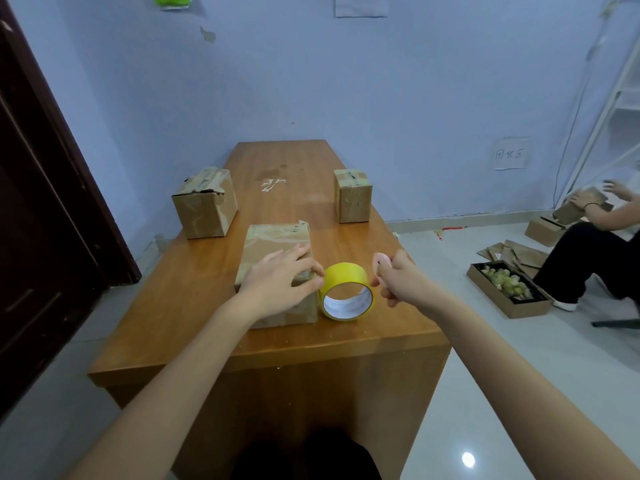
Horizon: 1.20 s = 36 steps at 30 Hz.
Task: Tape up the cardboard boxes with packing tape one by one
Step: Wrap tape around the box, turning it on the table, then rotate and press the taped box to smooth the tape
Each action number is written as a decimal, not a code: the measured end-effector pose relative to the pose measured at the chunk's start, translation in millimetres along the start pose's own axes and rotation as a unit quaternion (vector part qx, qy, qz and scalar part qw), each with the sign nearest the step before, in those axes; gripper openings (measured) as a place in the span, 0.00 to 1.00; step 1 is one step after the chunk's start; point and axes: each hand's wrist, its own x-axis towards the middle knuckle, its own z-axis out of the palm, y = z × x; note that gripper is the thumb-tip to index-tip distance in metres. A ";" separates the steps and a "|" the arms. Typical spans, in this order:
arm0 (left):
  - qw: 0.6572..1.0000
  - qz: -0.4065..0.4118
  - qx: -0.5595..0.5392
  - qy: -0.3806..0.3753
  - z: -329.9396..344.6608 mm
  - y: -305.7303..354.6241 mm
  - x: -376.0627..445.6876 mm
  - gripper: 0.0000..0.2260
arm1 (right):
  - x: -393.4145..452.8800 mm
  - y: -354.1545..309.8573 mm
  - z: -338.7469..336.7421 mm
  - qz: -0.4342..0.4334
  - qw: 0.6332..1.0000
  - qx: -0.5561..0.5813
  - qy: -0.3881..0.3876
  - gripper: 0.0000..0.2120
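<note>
The near box (277,251) sits on the desk (194,306), close to the front edge, w/ old shiny tape already across its far top. The left hand (280,278) lies flat on top of this box, fingers spread, pressing down but not gripping it; its fingertips (317,271) touch the yellow tape roll (347,292) at the box's right corner. The roll stands on its edge on the desk, right next to the box, hole facing the person. The right hand (398,278) is curled tight around a small pink thing (381,262), prob. a little cutter, just right of the roll. I can't see a loose strip of tape, so I think the step now is to cut the tape or start a new strip; can't tell which. To do it well: keep the left hand pushing the box down so it doesn't slide, bc the desk looks smooth. Hold the tape end flat on the box w/ the fingertips so it doesn't curl & stick to itself. Bring the cutter in slow & keep the blade away from the left fingers, they are very close. After the cut, rub the strip down hard. Two more boxes wait farther back: a box at the left (204,204) & a box at the right (352,195), well apart from the near one. Both show some tape on top too, so I'm not sure how much is left to do.
</note>
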 end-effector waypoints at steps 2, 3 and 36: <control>1.000 0.000 0.001 0.003 0.3 0.0 -0.1 0.16 | -5.1 -13.9 1.5 -0.024 0.999 0.002 -0.022 0.04; 1.000 -0.005 -0.002 0.006 0.0 -0.4 -0.3 0.19 | -7.3 -20.1 2.7 -0.039 0.999 -0.011 -0.020 0.04; 0.997 -0.024 -0.073 0.020 -0.3 -8.8 -0.6 0.24 | 15.0 -64.8 55.6 -0.025 0.981 -0.188 -0.031 0.07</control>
